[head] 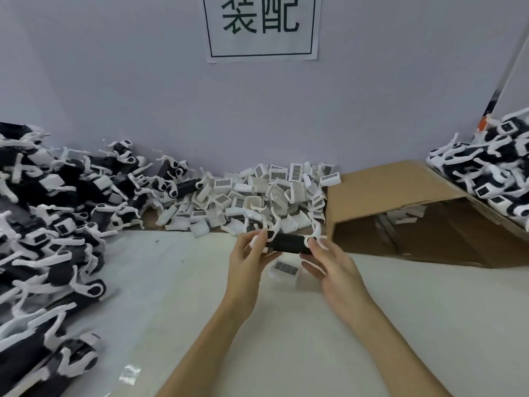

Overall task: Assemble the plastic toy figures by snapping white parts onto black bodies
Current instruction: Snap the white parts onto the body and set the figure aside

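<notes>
Left hand [248, 257], right hand [332, 263] grip black body [287, 243]; wall sign [262, 27] reads 装配

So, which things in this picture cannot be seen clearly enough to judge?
- White part under the hands: motion-blurred in the head view; whether the right hand holds it is unclear.
- Black body: both ends covered by the fingers of the left hand and the right hand.
- Cardboard box interior: shadowed, contents unclear.
- Wall sign: top cut off by the frame edge.
</notes>
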Demonstrator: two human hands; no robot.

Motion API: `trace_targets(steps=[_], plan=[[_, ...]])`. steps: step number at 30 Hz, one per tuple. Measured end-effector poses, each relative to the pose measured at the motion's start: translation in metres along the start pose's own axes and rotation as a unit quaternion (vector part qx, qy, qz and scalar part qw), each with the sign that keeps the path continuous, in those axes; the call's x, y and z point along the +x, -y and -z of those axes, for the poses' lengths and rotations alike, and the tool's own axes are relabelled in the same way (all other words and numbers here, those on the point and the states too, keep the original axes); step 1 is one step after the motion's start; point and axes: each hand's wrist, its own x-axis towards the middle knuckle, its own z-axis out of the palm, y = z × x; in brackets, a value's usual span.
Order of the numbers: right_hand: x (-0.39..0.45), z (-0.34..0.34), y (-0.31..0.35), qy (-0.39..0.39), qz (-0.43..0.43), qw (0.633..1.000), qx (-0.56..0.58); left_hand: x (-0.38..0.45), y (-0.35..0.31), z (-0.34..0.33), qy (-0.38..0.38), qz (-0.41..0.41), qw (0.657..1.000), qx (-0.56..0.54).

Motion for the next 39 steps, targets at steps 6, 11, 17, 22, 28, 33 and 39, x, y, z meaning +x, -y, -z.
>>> trace_targets(steps=[6, 11, 17, 22, 28, 33, 39], plan=[[-0.005, 0.008, 0.012, 0.019, 0.027, 0.992, -0.125, -0.006, -0.004, 0.000, 0.031, -0.002, 0.997, 0.077], [-0.010, 0.018, 0.021, 0.105, -0.010, 0.971, -0.214, -0.003, -0.013, 0.011, 0.074, -0.001, 0.995, 0.071], [-0.010, 0.021, 0.028, 0.203, -0.049, 0.976, -0.060, -0.004, -0.019, 0.012, 0.146, 0.122, 0.959, -0.212], [-0.012, 0.017, 0.028, 0.173, -0.076, 0.979, 0.079, -0.007, -0.023, 0.006, 0.089, 0.162, 0.981, -0.055], [-0.012, 0.007, 0.020, 0.097, -0.035, 0.995, -0.016, -0.011, -0.015, 0.008, 0.098, 0.074, 0.991, 0.048], [-0.014, 0.008, 0.020, 0.104, 0.021, 0.983, -0.149, -0.014, -0.029, 0.011, 0.174, -0.013, 0.984, 0.017], [-0.022, 0.005, 0.023, 0.143, 0.063, 0.964, -0.213, -0.014, -0.029, 0.011, 0.151, 0.019, 0.986, 0.066]])
